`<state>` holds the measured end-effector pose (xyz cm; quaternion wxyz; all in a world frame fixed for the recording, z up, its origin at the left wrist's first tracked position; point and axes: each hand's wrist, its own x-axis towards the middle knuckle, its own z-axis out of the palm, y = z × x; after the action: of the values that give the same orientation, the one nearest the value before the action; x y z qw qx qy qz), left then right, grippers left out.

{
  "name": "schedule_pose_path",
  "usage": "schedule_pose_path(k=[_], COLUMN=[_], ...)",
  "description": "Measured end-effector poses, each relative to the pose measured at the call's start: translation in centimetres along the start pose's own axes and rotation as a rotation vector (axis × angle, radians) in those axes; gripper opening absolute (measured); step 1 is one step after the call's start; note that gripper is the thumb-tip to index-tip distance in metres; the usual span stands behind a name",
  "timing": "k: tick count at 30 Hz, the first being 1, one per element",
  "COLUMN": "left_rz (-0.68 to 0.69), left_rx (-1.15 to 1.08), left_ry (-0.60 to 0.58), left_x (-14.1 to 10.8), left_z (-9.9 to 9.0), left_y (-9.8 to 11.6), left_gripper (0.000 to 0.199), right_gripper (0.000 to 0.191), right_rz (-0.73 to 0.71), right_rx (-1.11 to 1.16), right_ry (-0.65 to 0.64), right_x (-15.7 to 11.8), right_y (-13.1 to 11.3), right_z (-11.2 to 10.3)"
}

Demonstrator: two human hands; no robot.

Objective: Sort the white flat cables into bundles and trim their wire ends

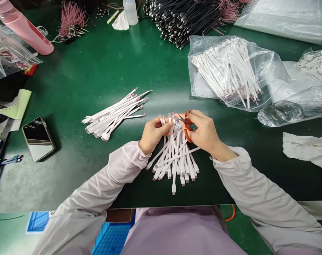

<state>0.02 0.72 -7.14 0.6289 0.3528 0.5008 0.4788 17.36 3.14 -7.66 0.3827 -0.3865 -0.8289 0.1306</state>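
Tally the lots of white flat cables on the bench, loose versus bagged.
Loose: 2 (pile; fan under the left hand and right hand)
Bagged: 2 (clear bag; second clear bag)
Total: 4

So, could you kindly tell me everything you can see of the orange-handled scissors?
The small orange-handled scissors have orange plastic-looking loops and short metal blades pointing left towards the wire ends of the flat white cables. The right hand holds them just above the bundle, its fingers covering part of the loops.

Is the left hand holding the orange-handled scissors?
No, the orange-handled steel scissors are in the right hand, while the left hand grips the bundle of flat white cables.
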Motion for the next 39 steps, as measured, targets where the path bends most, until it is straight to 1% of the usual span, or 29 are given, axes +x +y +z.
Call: schedule_pose_path(k=[4,7,10,13,17,20,22,25,28,31,36,39], left_rz=[0.035,0.061,0.074,0.078,0.072,0.044,0.025,0.026,0.030,0.038,0.048,0.049], left_rx=[0.011,0.027,0.040,0.062,0.068,0.091,0.109,0.109,0.091,0.069,0.039,0.033], left_ry=[0.011,0.013,0.013,0.020,0.005,0.002,0.009,-0.014,-0.043,-0.052,-0.067,-0.061], left_x=[0.1,0.1,0.2,0.2,0.4,0.5,0.5,0.6,0.7,0.8,0.8,0.8], left_z=[0.0,0.1,0.1,0.0,-0.3,-0.5,-0.6,-0.7,-0.8,-0.8,-0.8,-0.8], left_y=[-0.1,-0.1,-0.1,-0.2,-0.4,-0.3,-0.3,-0.4,-0.6,-0.8,-1.0,-1.0], left_gripper=[0.027,0.027,0.027,0.028,0.029,0.033,0.031,0.023,0.024,0.030,0.035,0.035], right_gripper=[0.031,0.035,0.034,0.030,0.022,0.022,0.025,0.025,0.018,0.012,0.017,0.019], right_rz=[0.037,0.030,0.002,-0.004,0.023,0.056,0.058,0.049,0.073,0.095,0.015,0.008], right_rx=[0.019,0.078,0.098,0.053,-0.009,0.004,0.045,0.119,0.156,0.157,0.138,0.122], right_ry=[-0.008,-0.016,0.008,0.058,0.114,0.120,0.104,0.040,-0.032,-0.083,-0.095,-0.090], right_x=[0.1,0.2,0.2,0.2,0.1,0.1,0.0,-0.1,-0.1,-0.2,0.1,0.1], right_y=[-0.3,-0.7,-0.7,-0.4,0.0,0.0,-0.1,-0.4,-0.5,-0.4,-0.2,-0.1], right_z=[-0.1,0.0,0.1,0.2,0.3,0.2,0.2,0.1,0.0,0.1,0.5,0.6])
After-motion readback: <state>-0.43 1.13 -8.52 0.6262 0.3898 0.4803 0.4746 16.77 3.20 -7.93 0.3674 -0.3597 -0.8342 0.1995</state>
